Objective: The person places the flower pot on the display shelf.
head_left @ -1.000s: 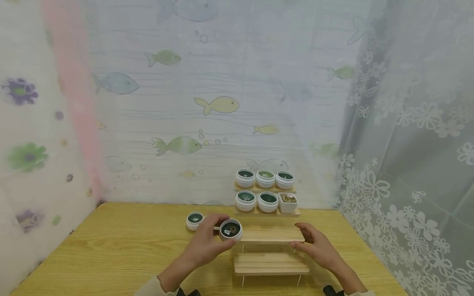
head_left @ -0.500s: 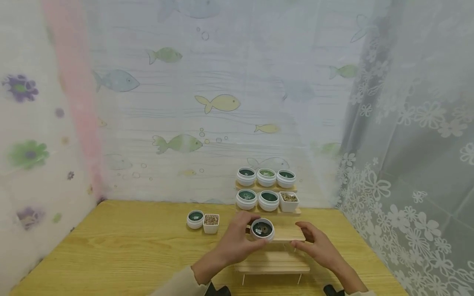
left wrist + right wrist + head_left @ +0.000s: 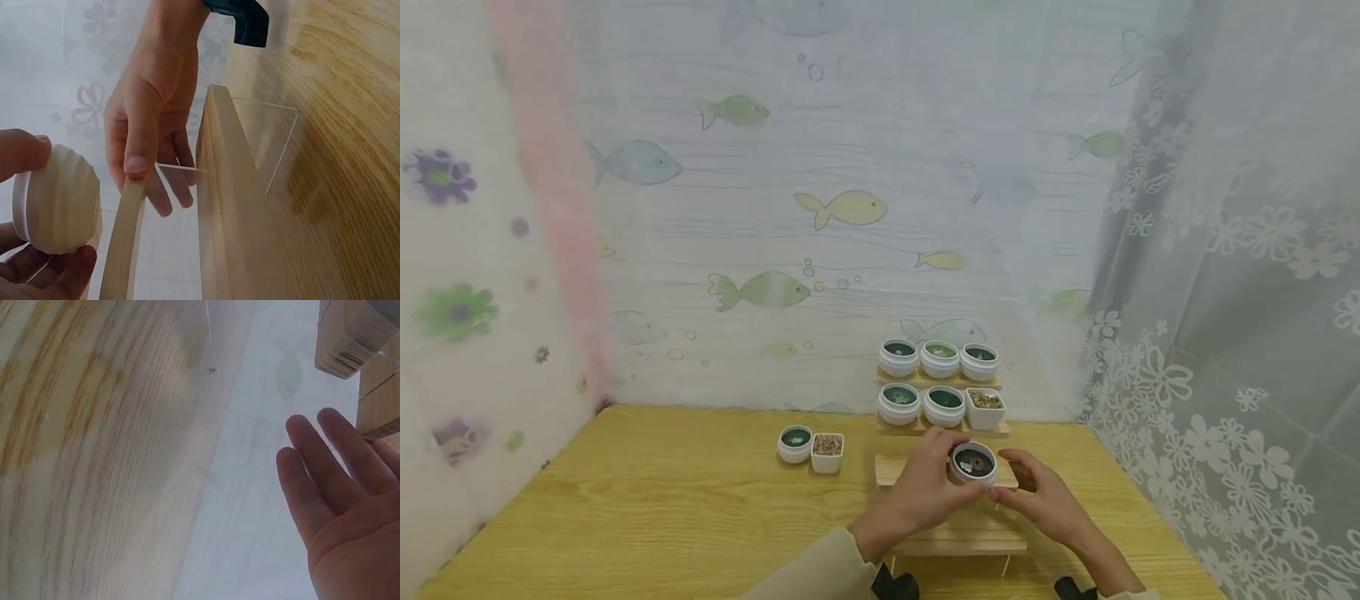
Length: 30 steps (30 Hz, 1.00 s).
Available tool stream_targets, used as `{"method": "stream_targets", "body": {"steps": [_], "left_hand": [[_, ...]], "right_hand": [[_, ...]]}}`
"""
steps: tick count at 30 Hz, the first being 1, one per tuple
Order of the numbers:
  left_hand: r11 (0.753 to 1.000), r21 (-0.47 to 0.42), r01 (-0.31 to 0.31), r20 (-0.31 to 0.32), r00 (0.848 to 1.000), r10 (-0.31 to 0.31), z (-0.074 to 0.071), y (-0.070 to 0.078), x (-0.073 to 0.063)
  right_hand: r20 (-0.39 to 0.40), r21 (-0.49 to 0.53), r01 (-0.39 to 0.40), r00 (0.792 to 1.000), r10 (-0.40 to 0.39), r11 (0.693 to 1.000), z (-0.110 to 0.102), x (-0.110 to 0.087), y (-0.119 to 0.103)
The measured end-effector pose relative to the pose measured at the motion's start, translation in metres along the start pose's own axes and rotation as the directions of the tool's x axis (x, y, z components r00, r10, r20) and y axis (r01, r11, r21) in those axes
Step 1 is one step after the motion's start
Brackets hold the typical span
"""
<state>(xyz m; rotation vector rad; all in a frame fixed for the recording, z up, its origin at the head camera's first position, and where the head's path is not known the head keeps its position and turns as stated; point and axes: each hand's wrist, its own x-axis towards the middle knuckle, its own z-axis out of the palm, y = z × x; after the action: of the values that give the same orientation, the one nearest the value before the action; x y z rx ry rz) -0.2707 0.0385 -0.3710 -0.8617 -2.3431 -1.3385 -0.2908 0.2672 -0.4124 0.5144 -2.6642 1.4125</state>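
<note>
My left hand (image 3: 921, 483) pinches a small round white pot (image 3: 974, 463) with dark contents, thumb in front and fingers behind. The pot is over the right part of the upper step (image 3: 890, 471) of a wooden display stand; whether it touches is hidden in the head view, but the left wrist view shows the ribbed pot (image 3: 65, 200) beside the board (image 3: 122, 250), apparently apart. At the step's right end my right hand (image 3: 1045, 496) holds the board, thumb on the front edge and index finger behind. Its other fingers (image 3: 331, 469) extend straight.
Behind, two higher wooden tiers (image 3: 887, 427) bear several round white pots (image 3: 898, 404) and one square pot (image 3: 985, 407). A round pot (image 3: 795, 446) and a square pot (image 3: 827, 454) stand left on the table (image 3: 662, 500). A lower step (image 3: 955, 544) lies in front.
My left hand has carried the round pot rightward, from the upper step's left end to near its right end, uncovering the square pot on the table. The right hand stays put.
</note>
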Motion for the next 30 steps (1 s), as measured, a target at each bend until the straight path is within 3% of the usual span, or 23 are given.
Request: {"method": "stream_targets", "body": {"steps": [6, 13, 30], "left_hand": [[0.999, 0.001, 0.053, -0.014, 0.999, -0.053, 0.012, 0.001, 0.011], [0.996, 0.004, 0.088, -0.071, 0.994, -0.087, 0.023, -0.002, 0.013], [0.995, 0.088, 0.048, -0.118, 0.992, -0.037, 0.034, -0.005, 0.011]], "right_hand": [[0.023, 0.040, 0.028, 0.999, -0.029, 0.999, -0.001, -0.001, -0.001], [0.010, 0.015, 0.037, 0.999, -0.037, 0.999, 0.000, -0.001, -0.001], [0.004, 0.006, 0.041, 0.999, -0.041, 0.999, 0.000, 0.000, -0.001]]}}
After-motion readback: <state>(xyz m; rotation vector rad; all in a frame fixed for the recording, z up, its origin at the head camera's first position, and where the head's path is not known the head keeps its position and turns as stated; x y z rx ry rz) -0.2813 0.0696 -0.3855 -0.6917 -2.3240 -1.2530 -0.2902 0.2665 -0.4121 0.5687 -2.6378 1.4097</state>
